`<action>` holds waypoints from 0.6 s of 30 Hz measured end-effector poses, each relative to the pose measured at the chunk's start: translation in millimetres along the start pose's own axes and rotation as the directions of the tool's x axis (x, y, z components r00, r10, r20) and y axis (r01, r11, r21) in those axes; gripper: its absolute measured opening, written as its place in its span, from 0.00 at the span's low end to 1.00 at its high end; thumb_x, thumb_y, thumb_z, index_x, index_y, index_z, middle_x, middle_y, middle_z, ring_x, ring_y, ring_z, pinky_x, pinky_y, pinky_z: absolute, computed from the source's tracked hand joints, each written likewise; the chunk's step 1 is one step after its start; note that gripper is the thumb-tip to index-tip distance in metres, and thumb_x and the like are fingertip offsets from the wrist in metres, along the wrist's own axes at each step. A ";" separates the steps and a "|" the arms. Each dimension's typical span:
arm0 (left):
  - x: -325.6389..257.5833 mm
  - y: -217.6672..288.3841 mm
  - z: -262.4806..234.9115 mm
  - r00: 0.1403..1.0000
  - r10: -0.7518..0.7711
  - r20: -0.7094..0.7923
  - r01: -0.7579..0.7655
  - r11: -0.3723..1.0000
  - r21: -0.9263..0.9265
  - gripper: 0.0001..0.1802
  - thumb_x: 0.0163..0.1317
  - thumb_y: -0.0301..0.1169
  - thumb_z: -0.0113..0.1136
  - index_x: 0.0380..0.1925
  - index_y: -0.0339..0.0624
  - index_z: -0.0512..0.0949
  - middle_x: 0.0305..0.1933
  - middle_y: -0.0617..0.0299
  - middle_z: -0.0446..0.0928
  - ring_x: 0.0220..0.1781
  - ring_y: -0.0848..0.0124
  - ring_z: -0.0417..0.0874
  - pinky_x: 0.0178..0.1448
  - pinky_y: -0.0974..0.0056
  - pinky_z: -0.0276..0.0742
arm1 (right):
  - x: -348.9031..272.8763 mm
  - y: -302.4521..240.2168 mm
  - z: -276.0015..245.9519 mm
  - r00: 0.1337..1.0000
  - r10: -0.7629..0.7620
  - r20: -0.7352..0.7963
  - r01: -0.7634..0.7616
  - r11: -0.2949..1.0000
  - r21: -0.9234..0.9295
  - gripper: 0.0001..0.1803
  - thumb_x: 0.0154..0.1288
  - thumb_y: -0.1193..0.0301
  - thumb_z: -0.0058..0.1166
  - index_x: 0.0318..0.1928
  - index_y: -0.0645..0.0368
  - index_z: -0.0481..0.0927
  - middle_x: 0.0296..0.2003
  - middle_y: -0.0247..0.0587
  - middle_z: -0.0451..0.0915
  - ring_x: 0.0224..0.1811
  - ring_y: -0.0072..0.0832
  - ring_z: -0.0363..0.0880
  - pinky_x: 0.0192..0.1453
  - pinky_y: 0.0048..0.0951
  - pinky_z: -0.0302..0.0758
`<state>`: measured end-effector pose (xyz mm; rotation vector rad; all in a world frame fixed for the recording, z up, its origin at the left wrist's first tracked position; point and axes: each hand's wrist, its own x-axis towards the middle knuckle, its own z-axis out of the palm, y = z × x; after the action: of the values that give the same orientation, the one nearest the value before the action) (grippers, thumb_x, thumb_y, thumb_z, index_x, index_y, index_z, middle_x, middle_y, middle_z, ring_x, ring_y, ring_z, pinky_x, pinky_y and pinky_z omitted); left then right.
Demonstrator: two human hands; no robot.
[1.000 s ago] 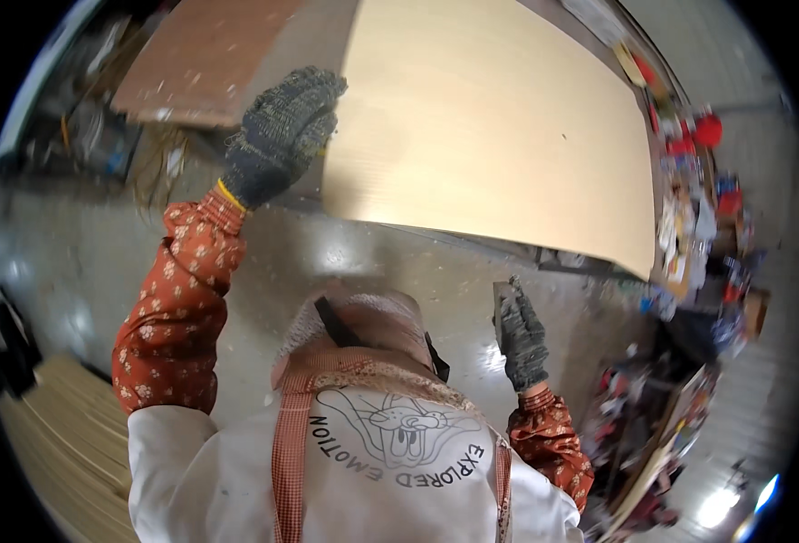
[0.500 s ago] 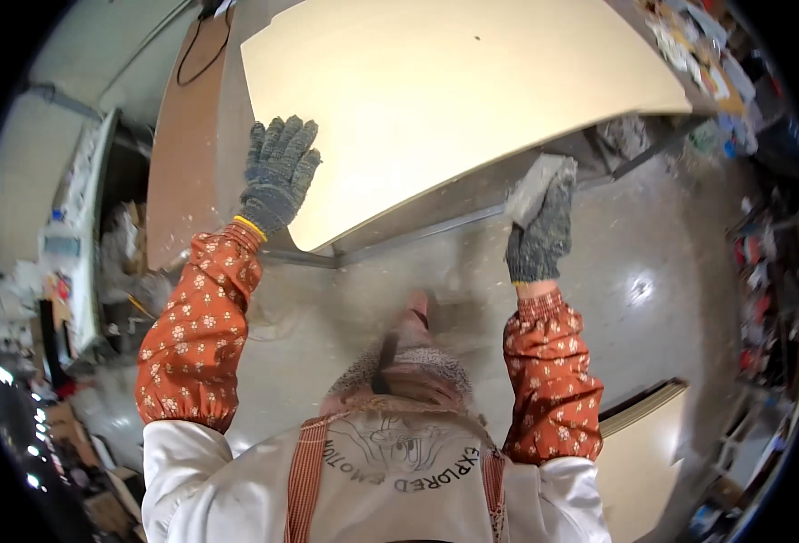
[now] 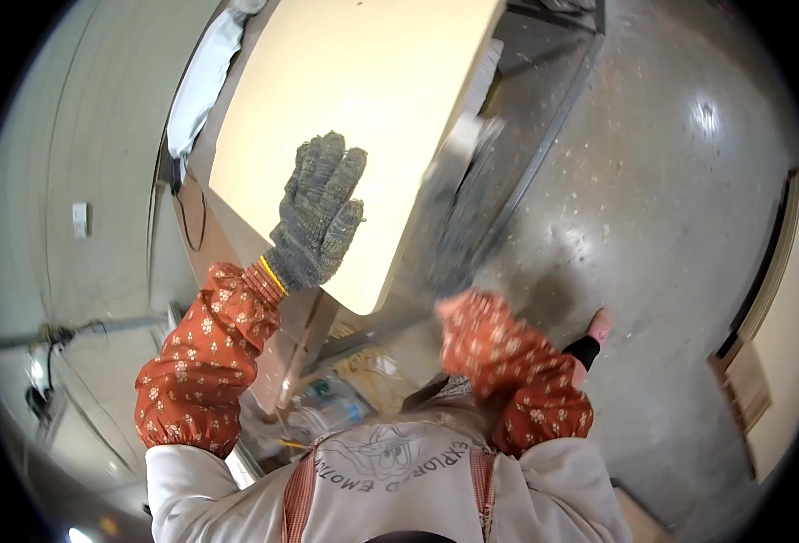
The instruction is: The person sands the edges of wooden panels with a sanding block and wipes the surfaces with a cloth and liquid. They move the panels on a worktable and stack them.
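Pale plywood sheet (image 3: 363, 118) under the flat, open gloved left hand (image 3: 318, 217); blurred right hand (image 3: 458, 226), grip unclear.

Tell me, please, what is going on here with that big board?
A person in grey knitted work gloves and orange flowered sleeve covers is handling a large pale wooden board over a metal-framed workbench. The left hand lies flat and open on the board's face near its lower corner. The right hand is blurred with motion at the board's right edge, so its grip cannot be made out. Beyond the bench is a dusty grey concrete floor, with more pale boards leaning at the far right.
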<state>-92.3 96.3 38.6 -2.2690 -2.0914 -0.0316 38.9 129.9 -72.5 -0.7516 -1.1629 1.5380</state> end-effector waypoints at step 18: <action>-45.3 -8.9 14.4 0.999 0.032 -0.012 -0.032 0.999 0.031 0.28 0.72 0.36 0.42 0.67 0.29 0.62 0.71 0.40 0.61 0.75 0.45 0.56 0.78 0.47 0.45 | -60.6 -10.3 -2.4 0.949 -0.300 -0.094 0.286 0.948 -0.142 0.27 0.65 0.61 0.53 0.61 0.58 0.64 0.47 0.48 0.71 0.48 0.42 0.74 0.50 0.43 0.74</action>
<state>-105.1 52.7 22.0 -2.2780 -2.0349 -0.0121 61.8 72.9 -69.4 -0.7048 -1.2342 1.1679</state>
